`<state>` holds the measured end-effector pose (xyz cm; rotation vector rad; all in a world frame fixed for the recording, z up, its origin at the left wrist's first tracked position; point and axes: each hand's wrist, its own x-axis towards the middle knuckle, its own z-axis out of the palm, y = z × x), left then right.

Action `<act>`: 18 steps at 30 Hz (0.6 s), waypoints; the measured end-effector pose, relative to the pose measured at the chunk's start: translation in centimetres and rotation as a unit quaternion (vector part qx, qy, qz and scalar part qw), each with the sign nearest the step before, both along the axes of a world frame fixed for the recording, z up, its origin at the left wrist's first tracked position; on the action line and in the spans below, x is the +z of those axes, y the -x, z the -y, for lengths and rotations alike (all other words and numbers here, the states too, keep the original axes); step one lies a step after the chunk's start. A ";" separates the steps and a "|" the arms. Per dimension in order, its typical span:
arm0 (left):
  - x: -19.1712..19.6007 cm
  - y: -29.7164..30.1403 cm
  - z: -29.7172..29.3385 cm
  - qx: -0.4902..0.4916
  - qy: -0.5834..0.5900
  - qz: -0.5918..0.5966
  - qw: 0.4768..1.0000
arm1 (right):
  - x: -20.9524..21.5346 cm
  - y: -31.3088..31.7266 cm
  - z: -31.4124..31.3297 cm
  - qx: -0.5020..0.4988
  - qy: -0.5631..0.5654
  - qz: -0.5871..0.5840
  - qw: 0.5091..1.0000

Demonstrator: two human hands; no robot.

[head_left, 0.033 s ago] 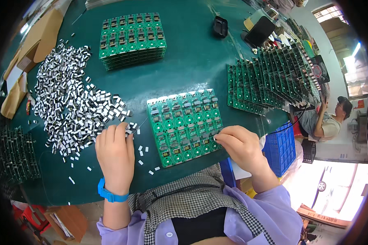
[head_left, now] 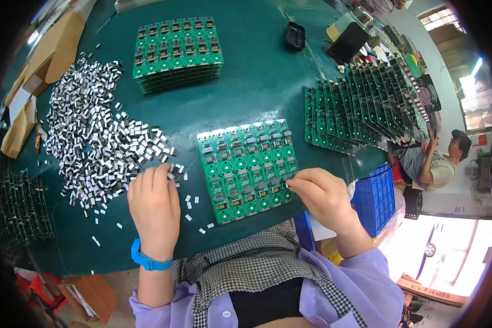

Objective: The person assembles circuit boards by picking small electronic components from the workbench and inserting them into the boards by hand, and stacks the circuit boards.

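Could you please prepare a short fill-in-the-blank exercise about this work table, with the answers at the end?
1. The wristband near the left hand is coloured ____.
2. The heap of small white-faced parts lies on the ____ side of the table.
3. The right hand is at the ____ edge of the nearest circuit panel.

Answers: blue; left; right.

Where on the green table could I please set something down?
Bare tabletop lies between the stacked boards and the black case. The left is crowded by small white parts, the right by tilted circuit boards, the near middle by a board panel.
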<state>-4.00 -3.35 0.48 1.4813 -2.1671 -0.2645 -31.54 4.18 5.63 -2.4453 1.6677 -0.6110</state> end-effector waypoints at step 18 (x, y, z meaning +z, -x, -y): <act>-0.2 -1.2 -0.1 -0.019 0.052 -0.045 0.998 | 0.3 -3.3 -0.3 -0.027 0.054 0.117 0.991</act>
